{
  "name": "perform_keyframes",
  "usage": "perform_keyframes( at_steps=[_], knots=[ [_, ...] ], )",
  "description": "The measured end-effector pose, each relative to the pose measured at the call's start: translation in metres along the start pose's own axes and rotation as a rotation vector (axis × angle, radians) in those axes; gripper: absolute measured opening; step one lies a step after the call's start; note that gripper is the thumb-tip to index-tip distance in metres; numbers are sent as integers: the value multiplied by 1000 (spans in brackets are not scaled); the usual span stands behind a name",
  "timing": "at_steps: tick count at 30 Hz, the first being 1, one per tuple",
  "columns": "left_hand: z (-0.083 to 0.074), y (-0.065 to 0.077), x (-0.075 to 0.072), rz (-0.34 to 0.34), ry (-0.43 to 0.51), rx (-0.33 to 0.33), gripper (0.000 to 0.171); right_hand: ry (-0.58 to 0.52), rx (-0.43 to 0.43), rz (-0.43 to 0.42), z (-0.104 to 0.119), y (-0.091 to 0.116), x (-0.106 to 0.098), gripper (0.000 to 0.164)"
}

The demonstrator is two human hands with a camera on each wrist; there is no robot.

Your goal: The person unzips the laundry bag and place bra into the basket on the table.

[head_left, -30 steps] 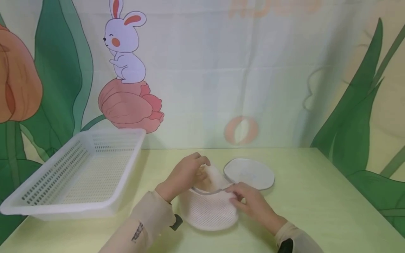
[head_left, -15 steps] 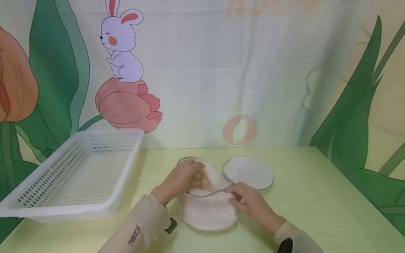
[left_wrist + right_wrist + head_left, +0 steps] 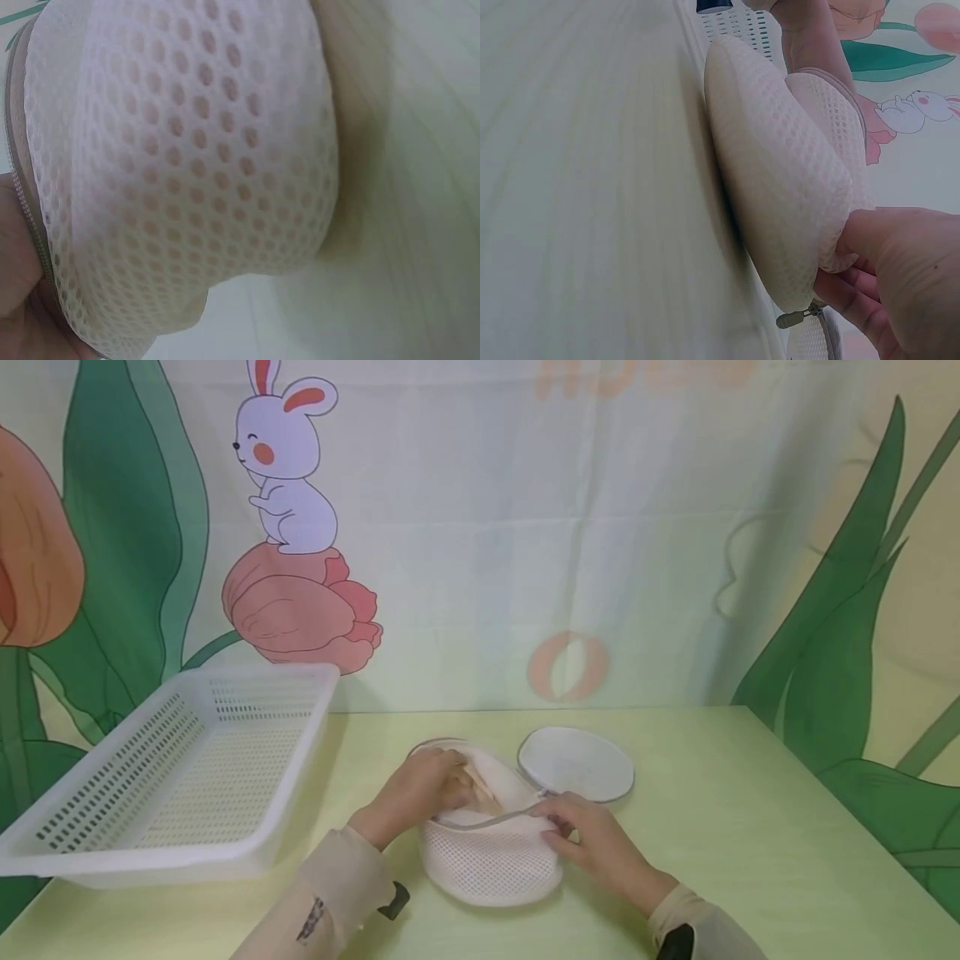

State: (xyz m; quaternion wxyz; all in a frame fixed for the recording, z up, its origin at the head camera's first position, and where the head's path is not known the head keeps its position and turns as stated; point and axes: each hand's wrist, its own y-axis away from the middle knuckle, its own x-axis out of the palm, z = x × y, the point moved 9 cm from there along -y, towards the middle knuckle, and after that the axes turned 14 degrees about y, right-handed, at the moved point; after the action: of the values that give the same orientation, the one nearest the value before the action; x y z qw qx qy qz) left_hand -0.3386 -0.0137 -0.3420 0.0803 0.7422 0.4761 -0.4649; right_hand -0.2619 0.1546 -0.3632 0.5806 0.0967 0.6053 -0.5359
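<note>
A rounded white mesh laundry bag with a grey zipper edge stands unzipped on the table. My right hand pinches the right end of its rim between thumb and fingers; the right wrist view shows the zipper pull beside those fingers. My left hand reaches into the opening from the left, its fingertips partly hidden and blurred against something pale inside. In the left wrist view, skin of that hand shows behind the zipper, and the mesh fills much of the picture.
A white perforated plastic basket stands on the left of the table. Behind the bag lies a flat white oval piece with a grey edge; whether it joins the bag, I cannot tell. A printed cloth backdrop hangs along the table's far edge.
My left hand has drawn down and left in the bag's opening, and the far rim now shows. The white oval has shifted slightly left. My right hand keeps its pinch in the same place.
</note>
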Motion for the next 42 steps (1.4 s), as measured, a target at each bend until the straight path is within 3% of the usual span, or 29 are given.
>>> perform_keyframes(
  at_steps=[6, 22, 37, 42],
  knots=[
    [14, 3, 4, 27, 73, -59, 44, -10, -6, 8, 0, 0, 1, 26],
    [32, 13, 8, -40, 224, -192, 44, -42, 30, 53, -4, 0, 7, 24],
    [15, 16, 2, -108, 213, 19, 43, -53, 74, 78, -7, 0, 7, 23],
    [14, 19, -1, -121, 283, 28, 41, -56, 86, 79, -11, 0, 10, 24]
  ],
)
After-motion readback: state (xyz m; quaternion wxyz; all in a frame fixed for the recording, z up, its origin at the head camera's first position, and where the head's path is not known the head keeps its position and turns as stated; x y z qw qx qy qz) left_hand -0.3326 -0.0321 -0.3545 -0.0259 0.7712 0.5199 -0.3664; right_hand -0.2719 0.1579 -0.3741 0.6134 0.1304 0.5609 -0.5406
